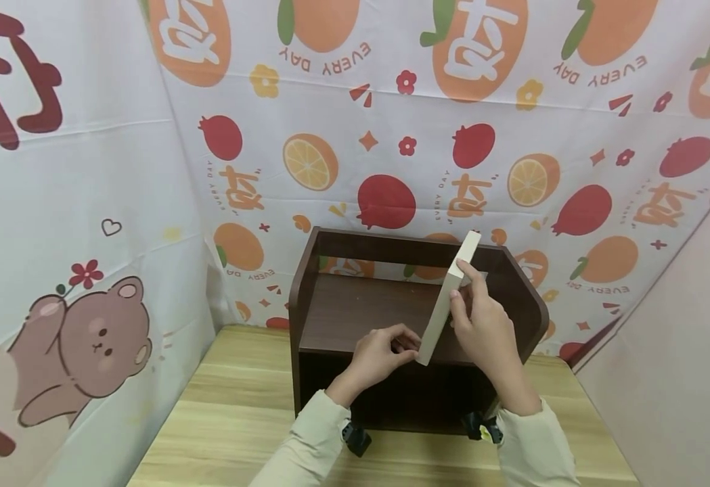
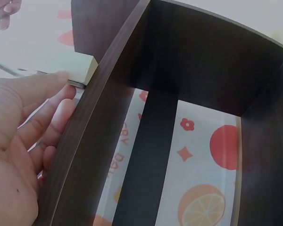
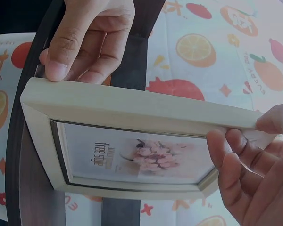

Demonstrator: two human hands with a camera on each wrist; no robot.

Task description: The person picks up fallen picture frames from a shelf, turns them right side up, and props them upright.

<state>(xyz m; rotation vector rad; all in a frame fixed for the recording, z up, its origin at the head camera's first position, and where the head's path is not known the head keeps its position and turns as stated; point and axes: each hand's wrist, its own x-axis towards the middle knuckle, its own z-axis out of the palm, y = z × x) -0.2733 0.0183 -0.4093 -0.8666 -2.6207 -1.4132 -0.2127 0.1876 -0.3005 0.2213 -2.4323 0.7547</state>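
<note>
While the left hand pinches the low end of the frame between thumb and fingers, the right hand grips the upper part, fingers bent. Tilted, the frame is by the front of the shelf on the desk; cloth hangs behind.

Cloth-lined booth — printed hangings, wooden table

Right hand grips higher up, left hand pinches lower down
</note>
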